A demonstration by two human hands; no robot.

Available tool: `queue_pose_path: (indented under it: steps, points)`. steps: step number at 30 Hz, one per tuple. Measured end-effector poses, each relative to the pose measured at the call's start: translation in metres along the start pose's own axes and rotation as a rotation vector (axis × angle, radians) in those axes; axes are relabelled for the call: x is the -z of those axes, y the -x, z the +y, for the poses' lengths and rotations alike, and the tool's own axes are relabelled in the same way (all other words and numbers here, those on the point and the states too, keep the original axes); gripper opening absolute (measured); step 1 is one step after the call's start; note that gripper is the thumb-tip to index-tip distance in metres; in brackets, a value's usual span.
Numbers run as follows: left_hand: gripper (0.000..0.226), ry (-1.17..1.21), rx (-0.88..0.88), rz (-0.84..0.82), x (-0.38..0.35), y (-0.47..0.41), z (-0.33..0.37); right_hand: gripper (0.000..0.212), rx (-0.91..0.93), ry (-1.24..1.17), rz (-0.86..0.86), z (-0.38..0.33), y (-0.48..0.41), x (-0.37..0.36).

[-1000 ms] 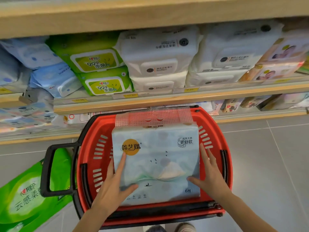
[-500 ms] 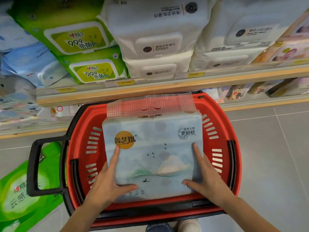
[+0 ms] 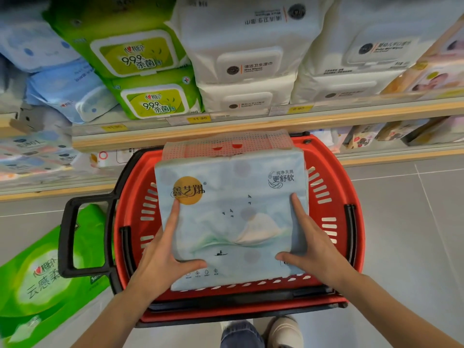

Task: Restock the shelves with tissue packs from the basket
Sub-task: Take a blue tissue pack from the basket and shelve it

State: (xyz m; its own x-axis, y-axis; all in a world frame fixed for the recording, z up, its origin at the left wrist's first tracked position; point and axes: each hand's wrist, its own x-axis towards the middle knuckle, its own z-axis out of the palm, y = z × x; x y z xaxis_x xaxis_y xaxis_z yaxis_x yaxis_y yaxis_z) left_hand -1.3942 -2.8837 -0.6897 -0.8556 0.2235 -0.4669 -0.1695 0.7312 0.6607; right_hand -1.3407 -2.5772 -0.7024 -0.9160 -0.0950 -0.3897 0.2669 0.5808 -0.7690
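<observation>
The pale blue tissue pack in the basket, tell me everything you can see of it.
The pale blue tissue pack is a soft, squarish, plastic-wrapped bundle printed with a gold round logo, birds, a mountain and a small boat. A perforated carry flap sticks out at its far edge. It lies face up over the red basket, left hand and right hand gripping its sides.

pale blue plastic-wrapped tissue pack (image 3: 233, 222): gold disc with brand 鑫艺翔; at top right 纯净天然 更舒软
two lime green wipe packs on the shelf (image 3: 140, 76): 心相印, 99.9% 杀菌 on each lid
upper white wipe pack (image 3: 247, 46): lid reads 清洁卫生湿巾
yellow price tag on the wooden shelf edge (image 3: 199, 118): 11.90
second yellow price tag (image 3: 298, 108): looks like 8.90, blurred
green bag on the floor (image 3: 42, 275): 心相印 云感柔
</observation>
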Motion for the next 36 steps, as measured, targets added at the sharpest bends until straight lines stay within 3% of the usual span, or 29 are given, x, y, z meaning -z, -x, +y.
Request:
queue_pose_path:
  steps: [12,25,36]
  points:
    - [0.129,-0.020,-0.174,0.159,0.103,0.050,0.104,0.125,0.171,0.046,0.116,-0.125,0.033,0.092]
    - [0.128,-0.094,-0.467,0.377,0.255,0.221,0.289,0.124,0.373,0.158,0.302,-0.348,0.184,0.229]
    - [0.134,-0.201,-0.620,0.522,0.344,0.378,0.311,0.127,0.532,0.155,0.443,-0.467,0.316,0.204]
